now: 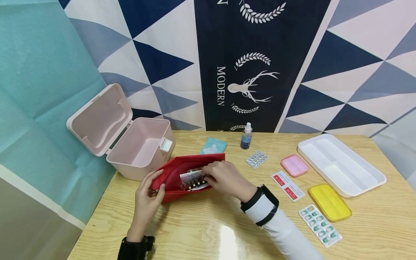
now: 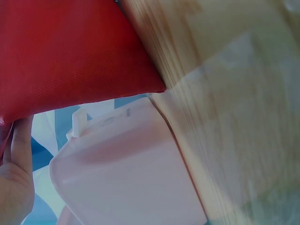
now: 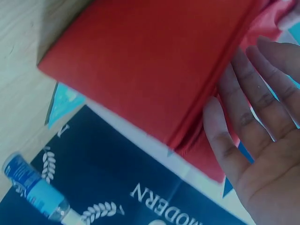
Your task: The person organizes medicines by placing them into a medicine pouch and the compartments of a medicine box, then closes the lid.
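A red zip pouch is spread at its mouth in the head view. My left hand grips its left end, thumb in front and fingers behind; only part of that hand shows in the left wrist view. Inside lie a white printed packet and a dark strip with pale dots. My right hand reaches into the right side of the mouth with bent fingers. In the right wrist view, the fingertips of this hand dip behind the pouch edge, so whether they pinch anything is hidden.
An open pink box stands left of the pouch. Behind are a blue packet and a spray bottle. To the right lie blister packs, a red-and-white card, pink and yellow cases, and a white tray.
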`<state>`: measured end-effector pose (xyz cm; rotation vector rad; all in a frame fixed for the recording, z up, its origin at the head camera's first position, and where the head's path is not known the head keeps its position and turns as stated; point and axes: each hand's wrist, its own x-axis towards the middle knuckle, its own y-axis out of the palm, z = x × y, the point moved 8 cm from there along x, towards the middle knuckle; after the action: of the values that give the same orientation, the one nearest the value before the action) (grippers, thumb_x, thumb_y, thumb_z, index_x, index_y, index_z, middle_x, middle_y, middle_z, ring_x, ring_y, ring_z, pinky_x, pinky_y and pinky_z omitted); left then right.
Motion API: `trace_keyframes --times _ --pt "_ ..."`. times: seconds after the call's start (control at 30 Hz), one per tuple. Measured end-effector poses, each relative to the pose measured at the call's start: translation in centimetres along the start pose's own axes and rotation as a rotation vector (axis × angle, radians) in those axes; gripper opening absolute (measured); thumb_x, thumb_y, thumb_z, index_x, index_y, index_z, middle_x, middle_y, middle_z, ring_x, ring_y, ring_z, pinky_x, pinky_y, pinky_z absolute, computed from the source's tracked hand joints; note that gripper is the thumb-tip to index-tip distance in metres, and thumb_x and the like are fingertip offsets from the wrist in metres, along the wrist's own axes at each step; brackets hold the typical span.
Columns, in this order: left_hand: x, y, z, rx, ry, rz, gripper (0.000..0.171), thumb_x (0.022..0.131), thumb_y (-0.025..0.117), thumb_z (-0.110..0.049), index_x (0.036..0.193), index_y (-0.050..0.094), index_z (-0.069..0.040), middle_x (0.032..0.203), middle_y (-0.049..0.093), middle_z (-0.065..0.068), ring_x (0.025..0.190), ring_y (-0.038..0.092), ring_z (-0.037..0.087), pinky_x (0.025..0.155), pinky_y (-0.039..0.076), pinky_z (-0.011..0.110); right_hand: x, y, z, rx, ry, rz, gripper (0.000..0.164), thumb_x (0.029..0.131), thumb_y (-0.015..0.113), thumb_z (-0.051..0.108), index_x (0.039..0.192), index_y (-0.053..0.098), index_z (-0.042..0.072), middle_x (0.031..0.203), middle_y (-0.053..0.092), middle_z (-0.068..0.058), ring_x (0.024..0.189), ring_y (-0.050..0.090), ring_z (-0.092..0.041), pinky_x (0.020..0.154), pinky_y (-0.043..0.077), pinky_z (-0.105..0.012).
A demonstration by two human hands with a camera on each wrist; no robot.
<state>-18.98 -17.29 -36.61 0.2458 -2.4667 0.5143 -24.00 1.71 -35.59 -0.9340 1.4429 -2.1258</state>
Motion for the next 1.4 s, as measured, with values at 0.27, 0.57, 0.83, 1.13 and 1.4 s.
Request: trace_keyframes --times 0.27,0.57,0.83,1.13,1.4 --pt "0.1 0.0 -0.1 -0.002 0.026 -0.003 0.039 0.072 0.058 0.021 0.11 0.058 0.01 0.109 0.055 0.026 0.078 0.057 0.017 0.055 0.049 0.013 -1.6 -2.4 -2.0 0.021 0.059 -0.056 0.008 0.08 0.068 0.014 0.088 0.068 0.014 0.084 0.068 0.005 0.075 0.061 -0.009 0.065 0.05 -0.026" --pt "0.0 0.0 0.5 -0.007 -0.044 0.029 0.038 0.075 0.058 0.017 0.113 0.057 0.009 0.113 0.054 0.023 0.081 0.057 0.02 0.058 0.05 0.012 -3.4 -3.8 -5.9 0.028 0.128 -0.114 0.006 0.081 0.067 0.012 0.086 0.069 0.012 0.078 0.067 0.004 0.073 0.063 -0.011 0.063 0.05 -0.028" --pt "0.0 0.0 0.4 -0.004 -0.019 0.013 0.039 0.074 0.058 0.019 0.111 0.057 0.01 0.111 0.054 0.024 0.081 0.057 0.019 0.057 0.049 0.012 -4.6 -1.5 -11.8 -0.009 0.272 -0.029 0.008 0.079 0.066 0.01 0.087 0.067 0.009 0.077 0.067 -0.001 0.071 0.062 -0.016 0.059 0.049 -0.034" --pt "-0.4 0.2 2.2 -0.034 -0.065 0.031 0.04 0.077 0.059 0.014 0.116 0.057 0.005 0.117 0.054 0.018 0.087 0.057 0.012 0.062 0.05 0.012 -5.6 0.6 -16.0 -0.145 0.343 0.049 0.032 0.071 0.068 0.0 0.103 0.063 0.003 0.097 0.065 -0.014 0.085 0.061 -0.033 0.064 0.051 -0.045" --pt "-0.7 0.3 4.1 -0.035 -0.082 0.037 0.042 0.079 0.06 0.009 0.119 0.058 -0.004 0.119 0.054 0.01 0.087 0.056 0.007 0.059 0.05 0.013 -5.8 1.7 -17.4 -0.209 0.339 0.093 0.026 0.081 0.062 0.007 0.107 0.061 0.005 0.109 0.06 -0.02 0.092 0.057 -0.041 0.069 0.049 -0.053"
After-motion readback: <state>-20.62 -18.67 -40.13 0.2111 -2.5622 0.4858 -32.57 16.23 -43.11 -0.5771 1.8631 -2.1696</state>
